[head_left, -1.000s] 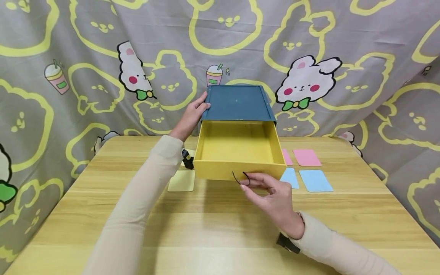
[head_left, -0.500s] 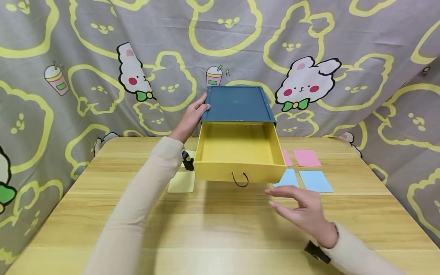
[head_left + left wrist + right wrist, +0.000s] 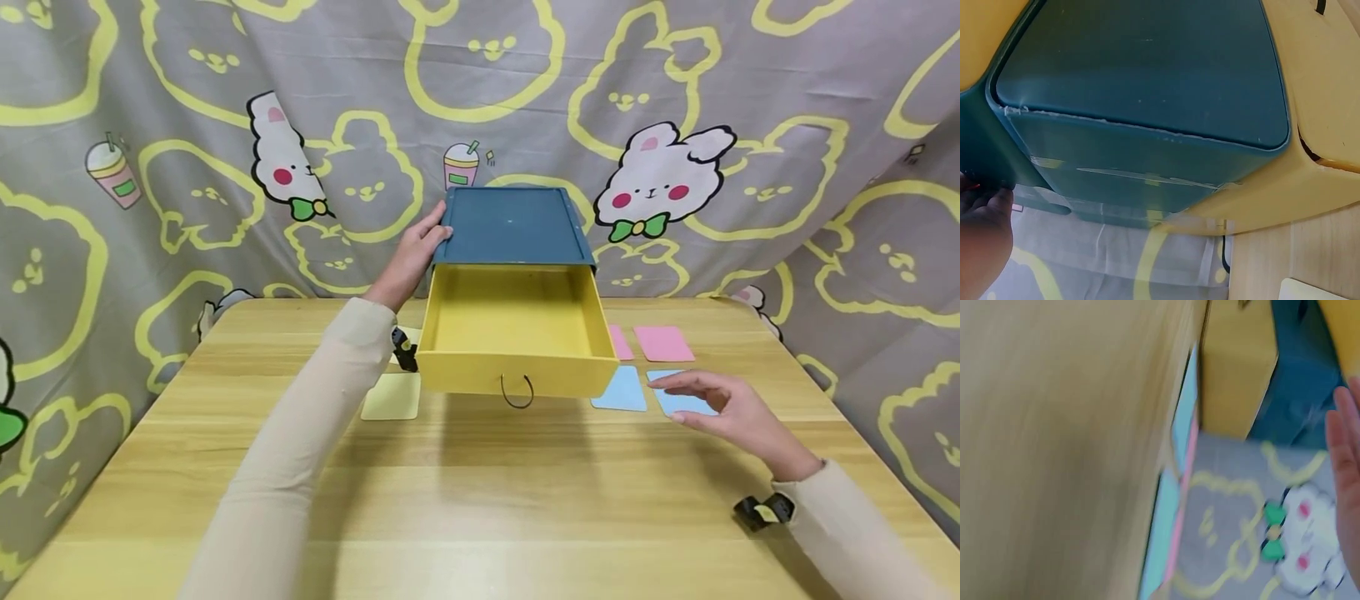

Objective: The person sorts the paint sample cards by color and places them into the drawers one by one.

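Observation:
A dark blue box [image 3: 513,225] stands at the back of the table with its yellow drawer [image 3: 517,373] pulled far out; the drawer is bare inside. A thin black loop handle [image 3: 517,393] hangs on the drawer front. My left hand [image 3: 411,258] holds the box's left side, thumb near the top edge; in the left wrist view this hand [image 3: 985,237] touches the blue shell [image 3: 1141,69]. My right hand [image 3: 738,421] hovers, fingers loosely bent and empty, by the right-hand blue card [image 3: 678,402]. The right wrist view shows its fingers [image 3: 1344,437] apart from the box.
Right of the drawer lie another blue card [image 3: 622,390] and pink cards [image 3: 664,343], one partly behind the drawer. To its left are pale yellow cards [image 3: 392,397], one partly hidden by my left wrist. A patterned curtain [image 3: 360,75] hangs behind the wooden table [image 3: 480,517].
My right hand has let go of the black loop handle and moved right, over to the blue card. The left hand stays on the box, and the drawer remains pulled out.

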Demonstrator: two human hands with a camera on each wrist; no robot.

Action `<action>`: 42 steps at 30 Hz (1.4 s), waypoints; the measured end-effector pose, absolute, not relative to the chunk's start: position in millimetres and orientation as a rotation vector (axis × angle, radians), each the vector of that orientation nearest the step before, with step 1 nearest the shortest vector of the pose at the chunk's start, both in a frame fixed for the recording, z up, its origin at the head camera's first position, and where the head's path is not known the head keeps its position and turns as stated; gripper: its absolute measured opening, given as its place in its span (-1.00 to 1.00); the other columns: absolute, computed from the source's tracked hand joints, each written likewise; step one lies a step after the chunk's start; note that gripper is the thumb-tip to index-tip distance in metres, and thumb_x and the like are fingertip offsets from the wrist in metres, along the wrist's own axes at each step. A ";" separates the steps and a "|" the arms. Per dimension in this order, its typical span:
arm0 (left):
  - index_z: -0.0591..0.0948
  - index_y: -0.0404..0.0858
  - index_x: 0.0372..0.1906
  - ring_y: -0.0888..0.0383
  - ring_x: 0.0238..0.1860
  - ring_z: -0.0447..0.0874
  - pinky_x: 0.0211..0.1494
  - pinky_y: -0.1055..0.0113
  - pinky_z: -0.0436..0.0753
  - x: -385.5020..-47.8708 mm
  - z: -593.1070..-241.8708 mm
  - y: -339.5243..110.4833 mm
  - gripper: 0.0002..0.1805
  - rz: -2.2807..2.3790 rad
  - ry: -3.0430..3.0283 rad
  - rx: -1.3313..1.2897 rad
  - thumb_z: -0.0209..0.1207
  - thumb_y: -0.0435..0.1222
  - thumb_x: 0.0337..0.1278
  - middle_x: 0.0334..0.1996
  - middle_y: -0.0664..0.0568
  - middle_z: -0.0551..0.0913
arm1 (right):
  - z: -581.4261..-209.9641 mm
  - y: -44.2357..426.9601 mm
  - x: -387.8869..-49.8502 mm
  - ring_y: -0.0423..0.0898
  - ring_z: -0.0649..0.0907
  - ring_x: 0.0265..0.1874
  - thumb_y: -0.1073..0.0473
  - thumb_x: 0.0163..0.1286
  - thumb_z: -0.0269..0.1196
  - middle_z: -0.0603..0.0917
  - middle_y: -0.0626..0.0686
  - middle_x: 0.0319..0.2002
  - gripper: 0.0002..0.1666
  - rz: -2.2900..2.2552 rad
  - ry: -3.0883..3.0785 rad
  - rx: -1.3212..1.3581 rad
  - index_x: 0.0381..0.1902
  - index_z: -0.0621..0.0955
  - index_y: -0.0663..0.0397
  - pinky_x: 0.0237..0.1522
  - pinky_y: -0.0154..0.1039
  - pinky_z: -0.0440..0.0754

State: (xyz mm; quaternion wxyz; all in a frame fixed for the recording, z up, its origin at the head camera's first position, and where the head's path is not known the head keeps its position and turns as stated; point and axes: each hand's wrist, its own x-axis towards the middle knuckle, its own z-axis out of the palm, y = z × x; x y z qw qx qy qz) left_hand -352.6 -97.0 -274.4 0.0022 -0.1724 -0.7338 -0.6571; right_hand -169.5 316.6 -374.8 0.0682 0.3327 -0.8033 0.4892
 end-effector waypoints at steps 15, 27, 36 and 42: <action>0.09 -0.18 0.47 0.29 0.46 -0.14 0.43 0.40 0.01 -355.1 -273.5 -94.8 -0.33 -2.093 -2.243 -0.535 -0.04 -0.28 0.27 0.48 0.14 0.01 | -391.7 398.5 -205.6 -0.58 0.26 0.16 0.30 0.36 0.14 0.29 0.19 0.33 -0.37 1.532 -2.921 0.628 0.36 0.27 0.21 0.06 -0.62 0.31; 0.06 -0.14 0.48 0.29 0.47 -0.17 0.43 0.39 0.03 -352.2 -267.8 -94.5 -0.33 -2.094 -2.312 -0.537 -0.05 -0.28 0.30 0.49 0.18 -0.03 | -413.7 435.5 -228.8 -0.53 0.29 0.22 0.42 0.32 0.13 0.29 -0.01 0.37 -0.26 1.770 -2.868 0.771 0.38 0.10 0.46 0.09 -0.61 0.33; 0.07 -0.14 0.47 0.30 0.46 -0.16 0.44 0.38 0.02 -353.4 -271.8 -98.5 -0.33 -2.047 -2.334 -0.533 -0.05 -0.27 0.29 0.48 0.19 -0.01 | -420.0 433.3 -228.8 -0.59 0.17 0.26 0.31 0.24 0.27 0.05 0.35 0.42 -0.10 1.621 -2.976 0.745 0.45 0.10 0.26 0.09 -0.65 0.25; 0.06 -0.12 0.48 0.31 0.46 -0.18 0.44 0.38 0.00 -353.7 -271.4 -99.7 -0.33 -2.023 -2.363 -0.533 -0.05 -0.26 0.30 0.49 0.20 -0.03 | -418.0 431.8 -229.3 -0.57 0.12 0.30 0.33 0.23 0.27 -0.03 0.42 0.42 -0.05 1.616 -2.968 0.848 0.45 0.03 0.35 0.13 -0.67 0.20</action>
